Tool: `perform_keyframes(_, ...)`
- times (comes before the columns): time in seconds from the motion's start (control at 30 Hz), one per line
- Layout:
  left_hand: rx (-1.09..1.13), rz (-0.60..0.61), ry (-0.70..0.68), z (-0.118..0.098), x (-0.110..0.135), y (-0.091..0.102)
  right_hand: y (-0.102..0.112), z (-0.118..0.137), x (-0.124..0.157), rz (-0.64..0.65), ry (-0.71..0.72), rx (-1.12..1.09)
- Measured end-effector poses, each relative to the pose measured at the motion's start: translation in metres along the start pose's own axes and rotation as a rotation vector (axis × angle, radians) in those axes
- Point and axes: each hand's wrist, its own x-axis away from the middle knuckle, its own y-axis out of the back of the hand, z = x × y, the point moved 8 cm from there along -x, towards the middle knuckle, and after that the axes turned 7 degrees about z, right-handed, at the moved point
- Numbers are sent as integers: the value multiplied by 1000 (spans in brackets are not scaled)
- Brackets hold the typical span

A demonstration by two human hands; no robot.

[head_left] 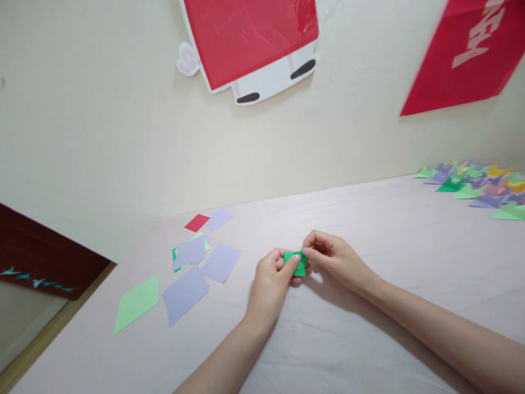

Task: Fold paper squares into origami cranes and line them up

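Paper [301,267], green, folded small, is pinched between my left fingers [289,267] and right fingers [318,243], closed on its edges, just above the desk [369,339]. Likely light, thin, easily creased; grip corners gently.

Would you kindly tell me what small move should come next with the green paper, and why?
Probably press the crease flat against the table: left hand and right hand both pinch the folded green paper by fingertips, and it looks raised rather than lying flat.
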Motion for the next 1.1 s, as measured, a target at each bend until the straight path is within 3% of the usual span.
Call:
perform_keyframes(0.23,52,-46,5,-3,1,3,2,-1,0,2,-19,18)
perform_keyframes(0.63,43,-20,-39,-13,5,-4,7,-12,-5,59,-145,-80)
perform_keyframes(0.9,45,-26,-45,-14,5,-2,4,-3,-6,88,-55,-81)
perform_keyframes(1.1,20,56,23,-5,4,-8,-9,-4,-1,125,-45,-106)
